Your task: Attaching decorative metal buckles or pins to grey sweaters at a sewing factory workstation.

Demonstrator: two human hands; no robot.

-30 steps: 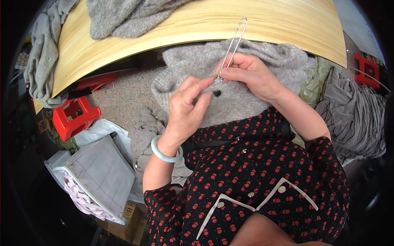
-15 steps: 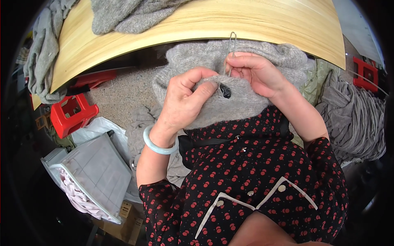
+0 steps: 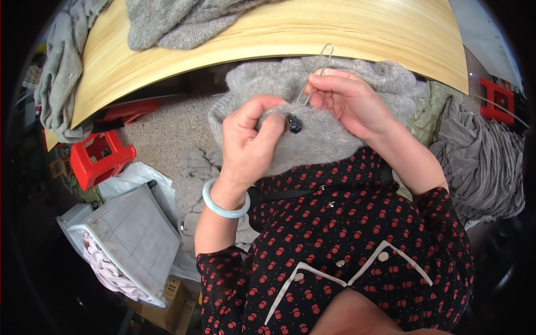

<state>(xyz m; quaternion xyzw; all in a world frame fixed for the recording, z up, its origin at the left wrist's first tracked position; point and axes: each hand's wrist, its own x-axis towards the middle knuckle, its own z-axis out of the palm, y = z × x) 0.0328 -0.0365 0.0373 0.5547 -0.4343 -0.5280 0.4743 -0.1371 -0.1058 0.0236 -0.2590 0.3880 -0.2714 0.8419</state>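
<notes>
A fuzzy grey knit garment (image 3: 318,139) lies over my lap, bunched up to the table's near edge. My left hand (image 3: 245,139) is closed on a fold of it, thumb and fingers pinching the knit. Just beside that thumb, a small shiny black piece (image 3: 295,124) sits on the fabric; I cannot tell what it is. A slim metal wire tool (image 3: 324,57), bent into a loop at its top, is pinched in my right hand (image 3: 357,106). Its two thin legs run down to the knit near my left fingertips, where the tips are hidden.
Ahead curves a wooden table (image 3: 346,33) with grey knit pieces (image 3: 178,25) on it. To the left stand a red stool (image 3: 103,159) and a pale plastic bin (image 3: 134,229) holding pinkish cloth. At right are a grey fabric heap (image 3: 480,162) and another red stool (image 3: 496,103).
The wire tool has tilted, its looped top swinging right. The black piece and the fold of knit have shifted slightly left. My left forearm has moved a little to the right.
</notes>
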